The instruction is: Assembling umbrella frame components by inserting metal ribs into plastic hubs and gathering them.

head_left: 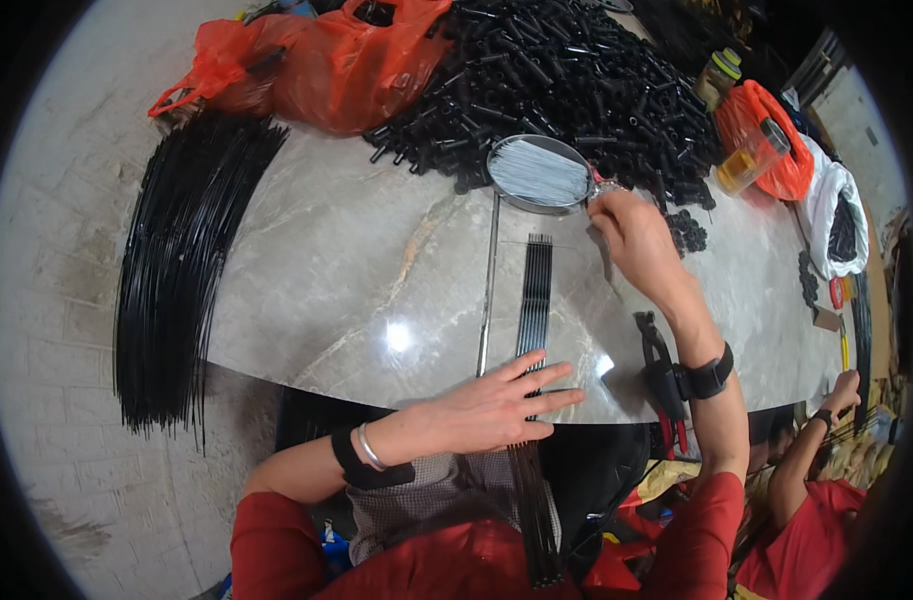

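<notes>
My left hand (502,403) lies flat with its fingers spread across a row of thin black rods (537,295). The rods lie side by side on the table, and their lower ends hang past its near edge over my lap. My right hand (632,240) is closed, fingertips pressed together beside the rim of a round metal dish (557,207). Thin whitish strips (540,172) fill that dish. A small reddish piece (603,184) shows at the dish's edge by my fingertips; what the fingers hold is hidden.
A heap of short black tubes (557,70) covers the table's far side, beside orange plastic bags (362,75). A large bundle of black rods (182,260) overhangs the left edge. Red-handled pliers (665,375) lie near my right forearm. Another person's hand (843,390) is at far right.
</notes>
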### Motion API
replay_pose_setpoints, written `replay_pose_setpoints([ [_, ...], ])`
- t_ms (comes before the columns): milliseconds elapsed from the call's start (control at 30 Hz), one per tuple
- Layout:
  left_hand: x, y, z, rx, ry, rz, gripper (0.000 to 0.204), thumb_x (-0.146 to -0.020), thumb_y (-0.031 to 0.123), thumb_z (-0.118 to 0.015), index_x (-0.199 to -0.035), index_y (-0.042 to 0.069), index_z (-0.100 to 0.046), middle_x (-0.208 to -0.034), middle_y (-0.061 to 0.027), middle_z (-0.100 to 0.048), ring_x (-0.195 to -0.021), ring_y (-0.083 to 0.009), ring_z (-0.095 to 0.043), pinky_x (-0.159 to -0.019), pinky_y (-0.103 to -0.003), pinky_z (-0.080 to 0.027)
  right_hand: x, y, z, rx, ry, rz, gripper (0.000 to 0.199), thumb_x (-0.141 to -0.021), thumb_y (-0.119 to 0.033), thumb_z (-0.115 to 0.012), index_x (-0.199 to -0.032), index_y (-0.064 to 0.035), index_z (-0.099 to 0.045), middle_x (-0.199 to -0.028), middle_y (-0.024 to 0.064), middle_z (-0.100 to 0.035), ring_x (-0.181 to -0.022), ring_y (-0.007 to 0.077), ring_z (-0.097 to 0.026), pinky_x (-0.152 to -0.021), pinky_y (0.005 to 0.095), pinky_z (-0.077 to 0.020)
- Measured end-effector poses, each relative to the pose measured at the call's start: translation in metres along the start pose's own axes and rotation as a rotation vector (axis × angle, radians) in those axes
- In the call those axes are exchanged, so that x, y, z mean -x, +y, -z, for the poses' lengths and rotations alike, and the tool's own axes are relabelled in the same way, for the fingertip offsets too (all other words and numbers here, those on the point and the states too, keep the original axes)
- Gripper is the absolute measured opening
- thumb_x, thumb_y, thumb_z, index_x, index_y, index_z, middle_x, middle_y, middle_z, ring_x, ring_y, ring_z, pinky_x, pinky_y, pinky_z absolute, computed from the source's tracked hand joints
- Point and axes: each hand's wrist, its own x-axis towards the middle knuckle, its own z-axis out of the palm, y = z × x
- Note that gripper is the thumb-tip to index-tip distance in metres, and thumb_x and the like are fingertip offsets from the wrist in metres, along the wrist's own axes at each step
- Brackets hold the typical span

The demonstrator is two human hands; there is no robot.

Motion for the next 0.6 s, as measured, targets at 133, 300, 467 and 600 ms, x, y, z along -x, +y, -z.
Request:
replay_pose_setpoints([
  [133,-0.001,0.002,0.004,0.021,-0.021,0.011,0.024,-0.074,0.018,-0.067,-0.098,0.015,-0.066,-0.148,-0.0064,-0.038,-0.14,-0.0321,-0.027,-0.115,-0.053,-0.023,0.022,0.006,-0.008,0.149,0.025,0.054,0.007,-0.084,-0.004,-0.057,-0.086,-0.0003,-0.062,-0.087,0.0155,-0.063,-0.086,0.035,-0.06,-0.074,0.0426,-0.0485],
  [300,-0.002,0.0,0.001,0.038,-0.003,0.008,0.022,-0.075,0.017,-0.066,-0.097,0.014,-0.066,-0.148,-0.0064,-0.038,-0.141,-0.0321,-0.027,-0.115,-0.053,-0.024,0.026,0.01,-0.015,0.274,0.052,0.145,0.007,-0.082,-0.004,-0.056,-0.084,-0.0023,-0.062,-0.085,0.0123,-0.062,-0.085,0.0313,-0.059,-0.071,0.041,-0.0488],
  [467,-0.003,0.001,0.0,0.012,-0.021,0.017,0.017,-0.079,0.021,-0.064,-0.094,0.016,-0.069,-0.147,-0.005,-0.039,-0.141,-0.0308,-0.026,-0.116,-0.052,-0.021,0.027,0.011,-0.02,0.319,0.049,0.13,0.008,-0.08,-0.004,-0.055,-0.083,-0.0025,-0.062,-0.084,0.0119,-0.062,-0.085,0.0309,-0.059,-0.071,0.0404,-0.0491],
  [600,-0.002,0.001,0.0,-0.01,-0.021,0.021,0.014,-0.081,0.024,-0.062,-0.091,0.017,-0.07,-0.147,-0.0038,-0.039,-0.141,-0.0295,-0.026,-0.117,-0.051,-0.019,0.026,0.008,-0.02,0.342,0.056,0.166,0.006,-0.078,-0.003,-0.054,-0.08,-0.0028,-0.059,-0.084,0.0115,-0.06,-0.085,0.0303,-0.059,-0.07,0.04,-0.0497],
])
